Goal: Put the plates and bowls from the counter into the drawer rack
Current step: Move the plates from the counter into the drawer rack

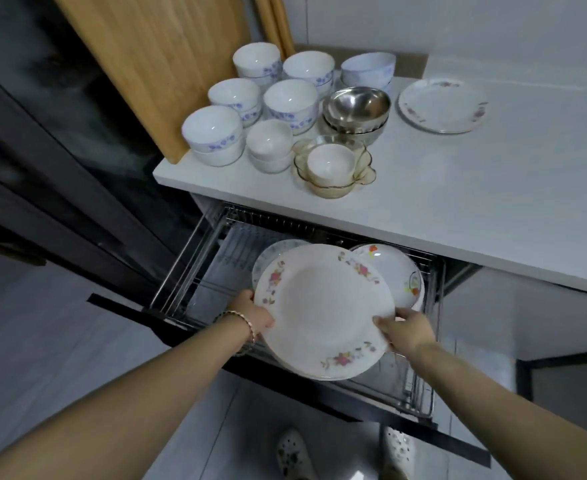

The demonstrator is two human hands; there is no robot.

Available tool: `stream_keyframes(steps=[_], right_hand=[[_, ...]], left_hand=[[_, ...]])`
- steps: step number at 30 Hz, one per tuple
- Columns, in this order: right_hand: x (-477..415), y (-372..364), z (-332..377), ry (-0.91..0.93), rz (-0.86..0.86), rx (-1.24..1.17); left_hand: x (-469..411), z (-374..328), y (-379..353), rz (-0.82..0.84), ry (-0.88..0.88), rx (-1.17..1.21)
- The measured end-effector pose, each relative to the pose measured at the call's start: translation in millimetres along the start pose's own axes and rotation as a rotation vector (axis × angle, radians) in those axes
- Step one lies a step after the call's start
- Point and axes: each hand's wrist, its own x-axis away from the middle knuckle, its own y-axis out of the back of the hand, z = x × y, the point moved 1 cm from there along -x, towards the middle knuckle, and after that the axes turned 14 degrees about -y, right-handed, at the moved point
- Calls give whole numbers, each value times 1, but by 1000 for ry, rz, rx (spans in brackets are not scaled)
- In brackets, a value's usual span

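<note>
I hold a large white plate with pink flower rim [323, 310] tilted over the open wire drawer rack [430, 341]. My left hand [255, 315] grips its left edge and my right hand [404, 329] grips its right edge. Behind it in the rack stand a pale blue-patterned plate [274, 252] and a white plate with orange flowers [396, 268]. On the white counter [475, 202] lies another floral plate [442, 105], with several white blue-flowered bowls [212, 133], steel bowls [356, 107], plain white bowls [269, 142] and an amber glass bowl [333, 183] holding a small white bowl.
A wooden cutting board [153, 64] leans against the wall at the counter's left end. A dark glass door [42, 150] stands to the left. The drawer's black front [139, 315] juts out over the grey floor, near my white shoes [293, 455].
</note>
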Motion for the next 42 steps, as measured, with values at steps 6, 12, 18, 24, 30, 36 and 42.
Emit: stream_keyframes(steps=[6,12,18,24,30,36,42], right_hand=[[-16,-59,14,-36,10,-4],[-55,-101,40,-100,1,-7],[-111,-152,50,-219,-3,-57],[-170,-206,40,-368,-48,-125],[-200,-235,33,-437,-242,-57],[-211,-248,31,-453,-351,-25],[-214,-249,35,-452,-317,-119]], left_hand=[[-49,26,29,19,57,-53],[-116,40,36,24,104,-97],[-197,62,30,62,91,-222],[-278,84,16,140,93,-357],[-332,102,-4,225,57,-424],[-339,108,-25,155,-6,-381],[-333,117,-35,226,54,-116]])
